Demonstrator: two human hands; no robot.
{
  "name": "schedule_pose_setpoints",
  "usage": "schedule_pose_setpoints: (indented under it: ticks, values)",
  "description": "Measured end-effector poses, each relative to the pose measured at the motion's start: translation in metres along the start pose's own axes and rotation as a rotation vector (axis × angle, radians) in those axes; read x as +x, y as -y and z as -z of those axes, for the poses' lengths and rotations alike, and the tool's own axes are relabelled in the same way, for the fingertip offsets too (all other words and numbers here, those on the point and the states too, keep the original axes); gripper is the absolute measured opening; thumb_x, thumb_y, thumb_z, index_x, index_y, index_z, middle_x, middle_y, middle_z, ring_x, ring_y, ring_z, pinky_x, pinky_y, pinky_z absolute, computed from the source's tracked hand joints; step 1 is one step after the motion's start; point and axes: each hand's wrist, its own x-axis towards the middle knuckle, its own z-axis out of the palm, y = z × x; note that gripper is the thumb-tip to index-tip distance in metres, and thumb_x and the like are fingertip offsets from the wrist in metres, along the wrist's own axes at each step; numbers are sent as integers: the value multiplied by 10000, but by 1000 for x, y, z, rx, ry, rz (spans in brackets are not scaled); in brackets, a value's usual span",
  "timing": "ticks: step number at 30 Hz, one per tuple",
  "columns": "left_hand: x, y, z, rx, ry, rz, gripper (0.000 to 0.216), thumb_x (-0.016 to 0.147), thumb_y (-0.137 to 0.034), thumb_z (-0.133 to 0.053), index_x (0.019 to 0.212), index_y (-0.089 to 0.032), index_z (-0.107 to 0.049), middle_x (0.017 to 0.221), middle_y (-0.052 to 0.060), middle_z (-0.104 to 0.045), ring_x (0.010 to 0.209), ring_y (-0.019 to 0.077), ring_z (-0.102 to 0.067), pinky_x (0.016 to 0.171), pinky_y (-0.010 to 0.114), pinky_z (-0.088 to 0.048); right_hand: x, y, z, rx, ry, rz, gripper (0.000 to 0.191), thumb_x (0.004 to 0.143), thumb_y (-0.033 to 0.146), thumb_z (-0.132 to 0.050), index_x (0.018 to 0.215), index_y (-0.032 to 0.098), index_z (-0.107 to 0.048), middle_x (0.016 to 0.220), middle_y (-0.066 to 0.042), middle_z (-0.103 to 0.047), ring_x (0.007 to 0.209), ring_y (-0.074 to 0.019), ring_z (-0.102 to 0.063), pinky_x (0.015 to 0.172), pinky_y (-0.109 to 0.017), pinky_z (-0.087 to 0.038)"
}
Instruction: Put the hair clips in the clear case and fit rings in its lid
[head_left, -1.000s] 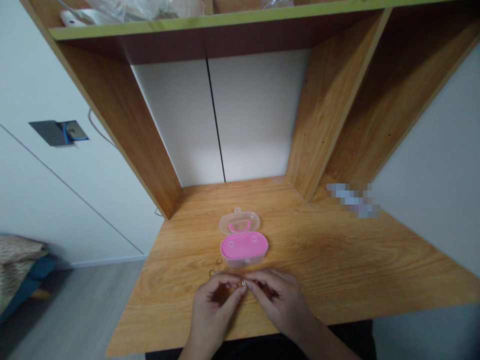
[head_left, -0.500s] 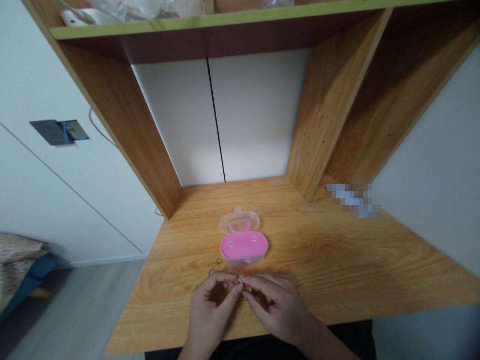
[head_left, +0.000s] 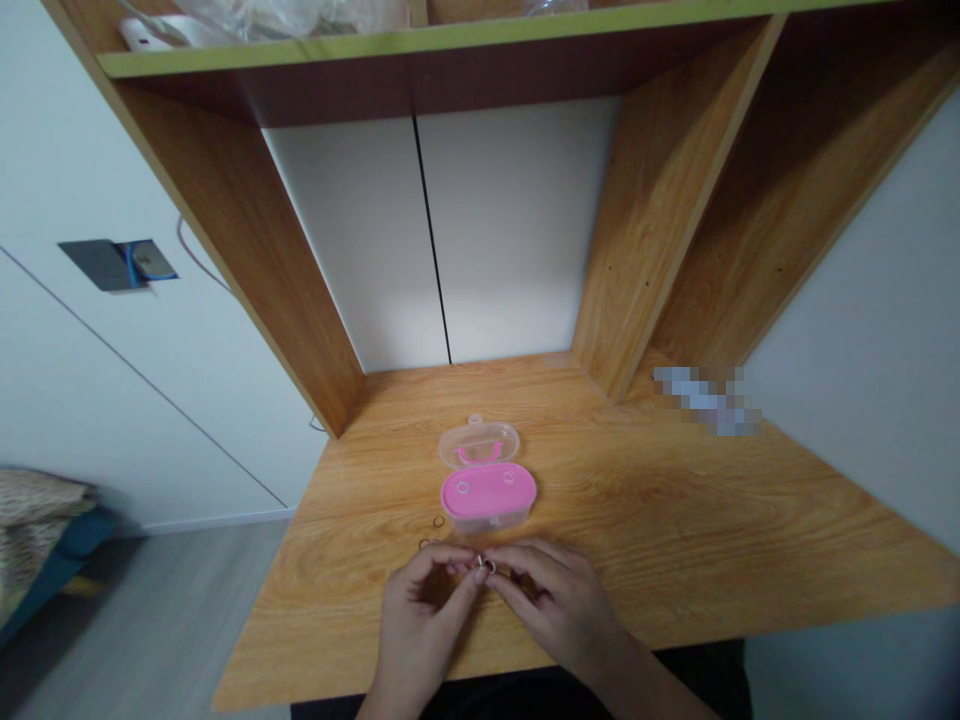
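My left hand (head_left: pixel 421 622) and my right hand (head_left: pixel 556 600) meet near the desk's front edge, fingertips pinched together on a small metal ring (head_left: pixel 484 565). Just beyond them stands a small pink plastic box (head_left: pixel 487 495) with its clear lid (head_left: pixel 478 443) flipped open backward; two small rings lie on the pink insert. Two more loose rings rest on the wood left of the box: one ring (head_left: pixel 439 521) by its corner, another ring (head_left: pixel 424 544) right at my left fingertips.
The wooden desk (head_left: pixel 675 530) sits inside a shelf unit with slanted side panels (head_left: pixel 247 240) and an upper shelf (head_left: pixel 420 45) holding plastic bags. A blurred object (head_left: pixel 705 398) lies at the back right. Floor and a cushioned seat (head_left: pixel 37 530) lie to the left.
My hands have stayed in place, with only small finger shifts around the ring; the box and loose rings have not moved.
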Motion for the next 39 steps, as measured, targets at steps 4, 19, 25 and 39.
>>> schedule_pose_setpoints:
  ticks: [4, 19, 25, 39]
  values:
    - [1, -4, -1, -5, -17, -8, 150, 795, -309, -791, 808, -166, -748, 731, 52, -737, 676, 169, -688, 667, 246, -577, 2, 1, 1, -10, -24, 0, 143, 993, 331, -617, 1004, 234, -722, 870, -25, -791, 722, -146, -746, 683, -220, -582]
    - [2, 3, 0, 8, 5, 62, 198, 791, -351, -804, 823, -163, -755, 762, 69, -742, 704, 178, -677, 691, 266, -574, 1, 0, 0, 5, -33, -10, 109, 980, 295, -639, 1009, 251, -735, 884, -24, -777, 760, -153, -745, 712, -232, -592]
    - [2, 2, 0, -12, 35, 80, 182, 797, -348, -798, 800, -169, -761, 758, 67, -753, 706, 185, -699, 692, 267, -578, 2, 0, 0, 30, -29, -15, 92, 969, 295, -660, 1000, 247, -732, 888, -23, -767, 773, -148, -739, 710, -230, -590]
    - [4, -4, 1, 3, 50, 68, 134, 785, -303, -808, 746, -180, -773, 731, 58, -773, 679, 196, -727, 675, 267, -597, 6, 3, 3, 38, -30, 21, 121, 985, 267, -628, 987, 236, -745, 851, -20, -749, 730, -135, -723, 680, -213, -578]
